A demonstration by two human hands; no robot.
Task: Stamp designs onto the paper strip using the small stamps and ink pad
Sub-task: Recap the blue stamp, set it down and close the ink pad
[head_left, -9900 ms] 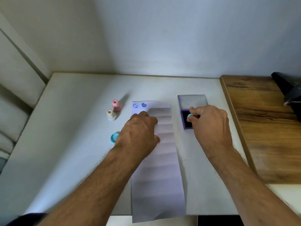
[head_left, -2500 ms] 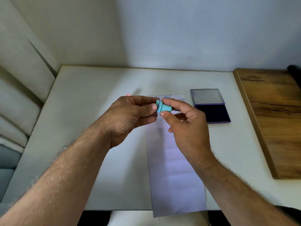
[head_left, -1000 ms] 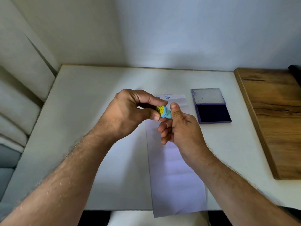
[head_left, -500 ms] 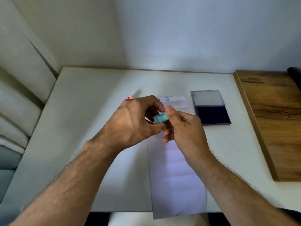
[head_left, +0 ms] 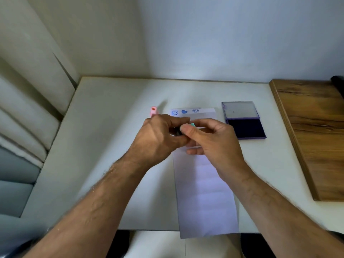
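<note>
A long white paper strip (head_left: 204, 192) lies down the middle of the white table (head_left: 115, 127), with three blue prints along its far end. Above its upper part my left hand (head_left: 160, 138) and my right hand (head_left: 210, 142) meet, both pinching a small teal stamp (head_left: 192, 125) between fingertips; only a corner of it shows. An open ink pad (head_left: 245, 128) with a dark blue pad and raised lid lies to the right of the strip. A pink stamp (head_left: 153, 111) stands just beyond my left hand.
A wooden board (head_left: 312, 131) covers the right side of the table. A dark object (head_left: 337, 80) sits at its far right corner. Walls close the table at the back and left. The strip's near end hangs over the front edge.
Ten seconds ago my right hand pressed the teal stamp on the ink pad. Since then a third print appeared on the strip. Both hands have since turned the teal stamp between them, lowering slightly.
</note>
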